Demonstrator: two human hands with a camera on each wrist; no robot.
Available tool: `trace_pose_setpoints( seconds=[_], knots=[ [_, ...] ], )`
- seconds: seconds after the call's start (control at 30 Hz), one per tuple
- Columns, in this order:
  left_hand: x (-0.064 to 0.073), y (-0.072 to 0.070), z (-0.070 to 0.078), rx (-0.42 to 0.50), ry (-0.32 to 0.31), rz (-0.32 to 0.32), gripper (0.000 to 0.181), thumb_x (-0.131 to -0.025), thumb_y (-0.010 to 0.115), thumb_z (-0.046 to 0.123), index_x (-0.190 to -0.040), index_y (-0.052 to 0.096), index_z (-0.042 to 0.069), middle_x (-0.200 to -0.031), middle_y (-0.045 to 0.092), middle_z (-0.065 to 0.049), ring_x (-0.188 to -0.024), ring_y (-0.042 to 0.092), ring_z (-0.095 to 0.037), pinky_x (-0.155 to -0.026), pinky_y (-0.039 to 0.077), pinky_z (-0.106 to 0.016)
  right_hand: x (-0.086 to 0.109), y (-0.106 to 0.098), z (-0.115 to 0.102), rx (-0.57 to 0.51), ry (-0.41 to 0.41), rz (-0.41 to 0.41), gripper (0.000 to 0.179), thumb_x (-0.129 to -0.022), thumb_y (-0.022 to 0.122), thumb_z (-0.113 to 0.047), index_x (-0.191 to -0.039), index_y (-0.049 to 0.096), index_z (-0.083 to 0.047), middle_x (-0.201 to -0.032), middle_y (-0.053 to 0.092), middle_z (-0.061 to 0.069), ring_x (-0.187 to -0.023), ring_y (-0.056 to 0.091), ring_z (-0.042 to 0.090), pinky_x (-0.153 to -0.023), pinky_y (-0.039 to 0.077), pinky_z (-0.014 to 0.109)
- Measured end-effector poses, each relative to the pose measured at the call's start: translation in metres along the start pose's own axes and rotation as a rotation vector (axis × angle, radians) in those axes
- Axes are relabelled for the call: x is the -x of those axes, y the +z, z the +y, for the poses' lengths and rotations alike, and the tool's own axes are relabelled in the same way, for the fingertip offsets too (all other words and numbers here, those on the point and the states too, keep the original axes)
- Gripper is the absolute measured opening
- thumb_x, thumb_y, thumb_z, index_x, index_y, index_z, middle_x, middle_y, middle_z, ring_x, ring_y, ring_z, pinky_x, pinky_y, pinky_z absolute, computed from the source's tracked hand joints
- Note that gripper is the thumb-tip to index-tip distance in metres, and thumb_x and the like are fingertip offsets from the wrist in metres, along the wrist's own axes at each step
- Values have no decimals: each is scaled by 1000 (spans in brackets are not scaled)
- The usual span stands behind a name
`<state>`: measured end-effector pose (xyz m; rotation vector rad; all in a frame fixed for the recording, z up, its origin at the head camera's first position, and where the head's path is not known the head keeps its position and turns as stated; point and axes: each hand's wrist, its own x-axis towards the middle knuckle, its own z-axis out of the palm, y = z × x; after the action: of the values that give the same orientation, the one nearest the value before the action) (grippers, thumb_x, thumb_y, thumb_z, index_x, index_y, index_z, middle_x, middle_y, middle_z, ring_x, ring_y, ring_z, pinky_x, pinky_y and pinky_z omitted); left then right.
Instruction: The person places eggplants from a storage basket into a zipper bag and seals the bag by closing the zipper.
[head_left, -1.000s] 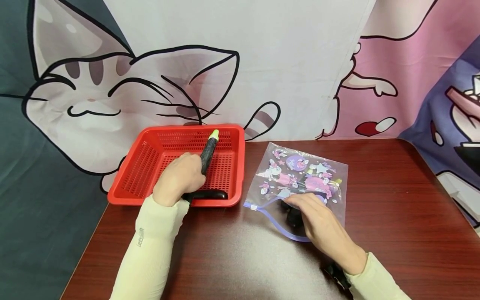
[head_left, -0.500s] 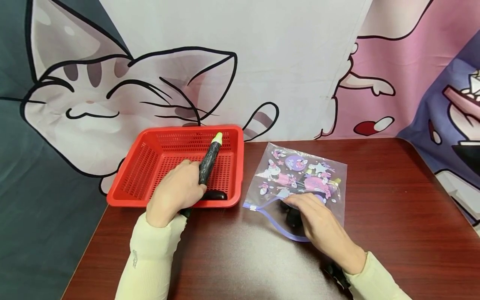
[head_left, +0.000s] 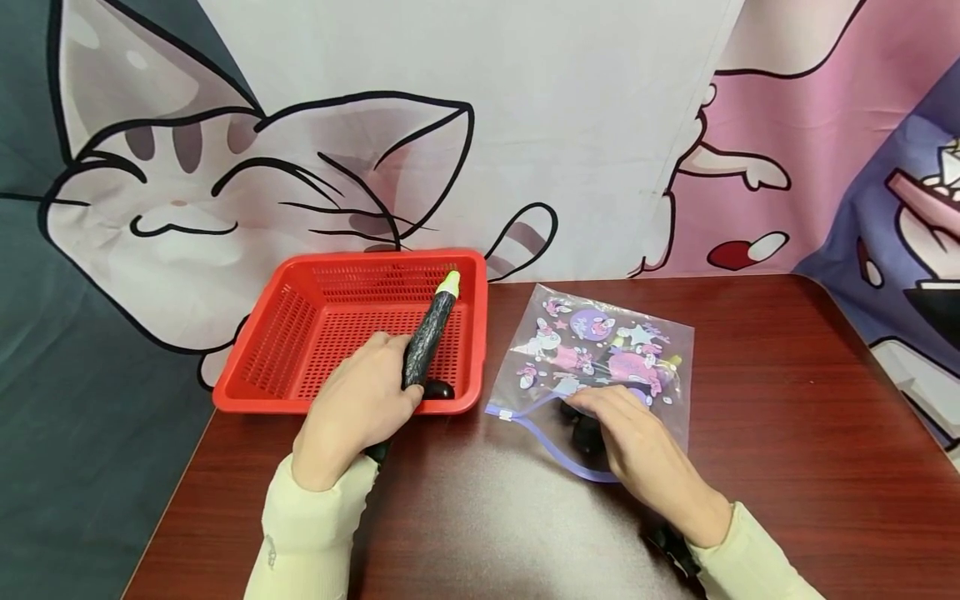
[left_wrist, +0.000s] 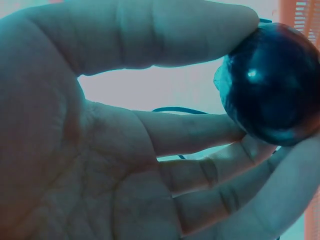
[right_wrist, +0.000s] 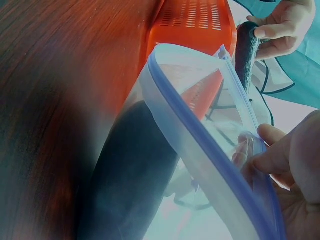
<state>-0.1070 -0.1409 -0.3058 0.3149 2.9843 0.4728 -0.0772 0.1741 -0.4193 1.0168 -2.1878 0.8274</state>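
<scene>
My left hand grips a dark green cucumber with a pale yellow-green tip, its thumb and fingers on opposite sides. The cucumber slants over the right part of the red basket, tip pointing away. In the left wrist view its glossy rounded end faces the camera. Below it in the basket shows part of a shiny black vegetable. My right hand pinches the edge of a clear printed zip bag, whose mouth gapes. Inside lie dark vegetables, one a long thick dark one.
The bag's purple zip strip has a white slider at its left end. Basket and bag stand side by side on a brown wooden table. A cartoon cat curtain hangs right behind the table's far edge.
My left hand has drawn the cucumber toward me and slightly right, its tip swinging right. The hand now covers more of the black vegetable. My right hand and the bag stay put.
</scene>
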Motion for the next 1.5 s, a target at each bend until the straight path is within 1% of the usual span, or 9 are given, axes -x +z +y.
trace_pose_setpoints(
  seconds=[0.07,0.23,0.4,0.53,0.83,1.0,1.23,1.37,1.5],
  knots=[
    [3,2,2,12,8,7,45,-83,70,16,-125,62,3,-94,54,-8,-79,52,-24,-71,45,-40,0,0,0,-1,0,-1,37,-107,32,-10,-118,65,1,-112,67,6,-100,61,20,-97,40,23],
    [11,6,6,44,26,25,55,-84,71,17,-136,58,5,-99,56,-6,-81,52,-22,-72,45,-39,0,0,0,-2,2,-1,37,-107,32,-11,-118,65,1,-112,67,6,-101,61,21,-98,39,23],
    [18,9,13,70,22,34,56,-84,73,18,-137,58,7,-100,56,-4,-81,53,-20,-70,44,-38,0,-1,0,1,4,-2,37,-107,32,-11,-119,65,1,-112,67,6,-101,61,21,-98,39,22],
    [24,12,17,73,25,41,58,-83,75,19,-138,58,8,-104,58,-4,-83,55,-19,-69,45,-37,0,-1,0,6,3,-2,37,-106,32,-10,-118,65,1,-112,67,6,-101,61,21,-99,39,23],
    [38,16,21,75,63,76,58,-81,77,16,-136,60,9,-107,60,-4,-84,57,-17,-72,47,-37,1,0,1,2,3,-3,37,-106,32,-10,-118,65,1,-113,67,6,-102,61,22,-100,39,24],
    [44,20,25,82,77,64,59,-80,78,16,-136,59,9,-110,61,-2,-84,57,-15,-72,47,-35,1,0,1,-6,14,-9,38,-106,32,-11,-118,66,0,-113,67,6,-103,62,21,-101,38,22],
    [52,24,28,67,125,61,61,-79,79,15,-136,58,6,-119,61,0,-91,61,-16,-80,49,-37,1,0,0,-21,11,0,37,-106,33,-11,-119,66,0,-114,67,6,-102,62,21,-100,39,22],
    [55,25,29,60,149,49,61,-78,80,14,-135,60,8,-119,61,1,-88,61,-16,-78,50,-38,0,-1,0,-27,5,12,36,-106,34,-10,-119,67,0,-114,68,6,-102,62,22,-100,39,22],
    [56,26,30,48,166,41,61,-76,82,15,-134,62,12,-118,61,3,-84,60,-14,-75,48,-37,0,-2,0,-27,13,20,37,-106,35,-11,-120,67,0,-115,68,7,-104,63,24,-104,38,21]
  ],
)
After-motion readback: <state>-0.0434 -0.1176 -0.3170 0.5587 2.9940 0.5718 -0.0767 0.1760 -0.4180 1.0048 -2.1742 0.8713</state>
